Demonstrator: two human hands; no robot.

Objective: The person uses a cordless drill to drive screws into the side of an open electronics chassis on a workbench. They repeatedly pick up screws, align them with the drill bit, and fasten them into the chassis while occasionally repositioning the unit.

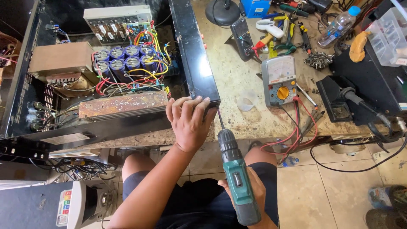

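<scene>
Two hands busy: my left hand [189, 124] pressed flat over front corner of open amplifier chassis [106, 80] on bench [237, 76], fingers spread, grasping nothing. My right hand [250, 193] clenched round green cordless drill [237, 178], bit at chassis corner just beside left fingers. Cover off, boards and wiring exposed (judging corner screw in hand; screw itself hidden).

Two meters on the bench — one black [242, 37], one grey [278, 80] — one drill [235, 174], one bottle [338, 26].
</scene>
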